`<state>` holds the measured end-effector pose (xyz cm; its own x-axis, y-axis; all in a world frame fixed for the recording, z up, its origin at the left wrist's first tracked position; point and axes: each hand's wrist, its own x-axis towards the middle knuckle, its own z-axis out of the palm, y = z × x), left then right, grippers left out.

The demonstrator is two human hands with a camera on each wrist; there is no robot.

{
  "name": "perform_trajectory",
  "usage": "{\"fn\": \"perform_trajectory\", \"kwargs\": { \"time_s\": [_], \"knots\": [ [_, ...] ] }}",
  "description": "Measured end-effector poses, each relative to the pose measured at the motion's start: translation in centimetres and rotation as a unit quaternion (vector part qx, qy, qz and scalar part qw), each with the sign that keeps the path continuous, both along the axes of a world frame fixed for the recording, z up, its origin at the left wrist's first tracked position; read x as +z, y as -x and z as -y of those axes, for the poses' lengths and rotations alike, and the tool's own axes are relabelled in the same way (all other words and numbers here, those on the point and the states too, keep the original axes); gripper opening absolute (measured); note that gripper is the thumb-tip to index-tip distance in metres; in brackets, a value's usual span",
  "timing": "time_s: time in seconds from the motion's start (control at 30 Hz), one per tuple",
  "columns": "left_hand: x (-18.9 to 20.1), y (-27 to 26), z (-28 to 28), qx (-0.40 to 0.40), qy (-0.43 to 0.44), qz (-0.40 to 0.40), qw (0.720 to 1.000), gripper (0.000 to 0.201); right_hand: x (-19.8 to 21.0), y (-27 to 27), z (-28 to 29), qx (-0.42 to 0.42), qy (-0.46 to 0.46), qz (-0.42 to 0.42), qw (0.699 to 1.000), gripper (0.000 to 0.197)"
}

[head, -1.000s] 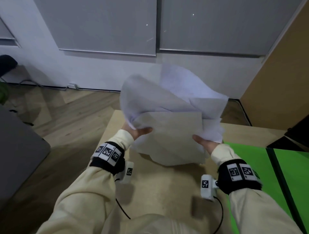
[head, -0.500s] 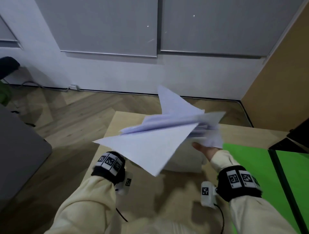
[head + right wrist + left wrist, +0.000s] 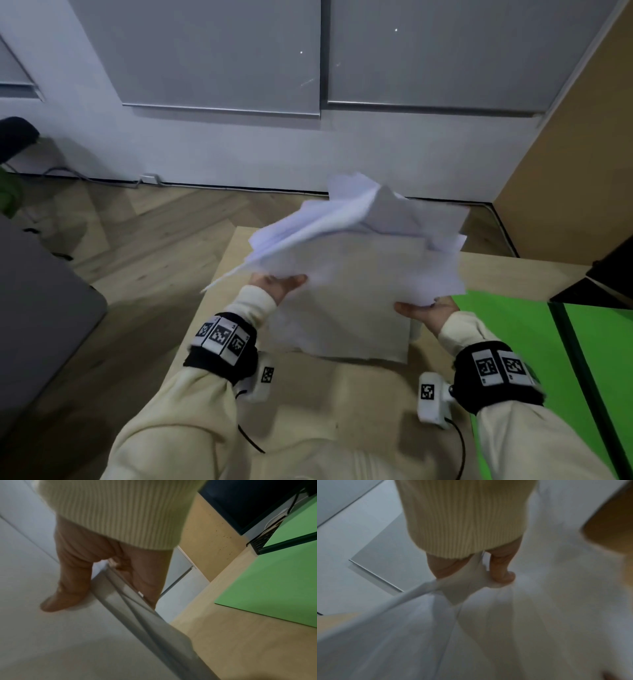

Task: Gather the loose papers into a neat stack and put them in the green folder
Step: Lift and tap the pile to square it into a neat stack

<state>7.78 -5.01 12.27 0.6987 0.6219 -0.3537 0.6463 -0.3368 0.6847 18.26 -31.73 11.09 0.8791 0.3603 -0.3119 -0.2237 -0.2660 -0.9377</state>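
Observation:
A loose, uneven bundle of white papers (image 3: 356, 274) is held up above the wooden table (image 3: 329, 404), its lower edge near the tabletop. My left hand (image 3: 279, 284) grips the bundle's left edge, thumb on the near face; the left wrist view shows the thumb (image 3: 502, 569) pressing the sheets (image 3: 471, 628). My right hand (image 3: 423, 311) holds the right edge, thumb (image 3: 68, 588) on the front and fingers behind the papers (image 3: 51, 635). The green folder (image 3: 513, 342) lies open on the table to the right, also seen as the green folder (image 3: 274, 585) in the right wrist view.
A black object (image 3: 603, 277) stands at the table's far right, beside a brown panel (image 3: 575, 164). Wooden floor (image 3: 137, 246) and a grey wall lie beyond the table's left and far edges. A grey surface (image 3: 34, 308) sits at the left.
Half a second ago the sheets lay tipped nearly flat and fanned out to the left. Now the bundle stands more upright again, with both thumbs on its near face.

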Motion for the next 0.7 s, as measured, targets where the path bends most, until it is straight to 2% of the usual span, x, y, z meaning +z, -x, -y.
{"fn": "perform_trajectory", "kwargs": {
  "time_s": [0.03,0.1,0.17,0.27,0.33,0.4,0.43,0.47,0.57,0.63,0.7],
  "knots": [
    [0.6,-0.3,0.1,0.008,0.025,0.004,1.0,0.06,-0.1,0.2,0.2,0.003,0.008,0.001,1.0,0.034],
    [0.9,-0.7,-0.3,0.055,0.083,0.052,0.994,0.063,-0.5,0.6,0.2,-0.006,-0.013,0.005,1.0,0.03],
    [0.8,-1.0,-0.8,0.102,0.127,0.087,0.983,0.059,-1.0,0.7,0.2,0.002,-0.049,-0.013,0.999,0.043],
    [1.3,-1.1,-0.7,0.118,0.127,0.082,0.981,0.081,-1.0,1.0,0.4,-0.028,-0.107,-0.031,0.993,0.037],
    [0.2,-1.0,-0.6,0.123,0.14,0.064,0.98,0.083,-2.1,1.1,0.6,-0.042,-0.115,-0.072,0.99,0.053],
    [-1.9,-0.4,-0.4,0.119,0.14,0.017,0.983,0.076,-5.2,0.8,0.8,-0.062,-0.014,-0.102,0.993,0.096],
    [-3.1,0.2,-0.1,0.096,0.124,-0.022,0.987,0.071,-6.4,0.9,0.8,-0.065,0.081,-0.115,0.988,0.111],
    [-5.0,0.6,-0.1,0.071,0.109,-0.063,0.989,0.066,-7.6,1.0,0.9,-0.049,0.155,-0.129,0.978,0.11],
    [-9.9,2.5,0.7,0.031,0.086,-0.173,0.981,0.054,-10.3,2.1,1.4,0.028,0.34,-0.175,0.924,0.075],
    [-11.2,3.3,1.0,0.048,0.063,-0.194,0.978,0.047,-11.3,2.6,2.2,0.038,0.397,-0.195,0.896,0.066],
    [-11.8,3.6,0.8,0.078,0.086,-0.166,0.979,0.043,-12.3,2.9,3.1,0.037,0.413,-0.186,0.891,0.058]
  ]
}}
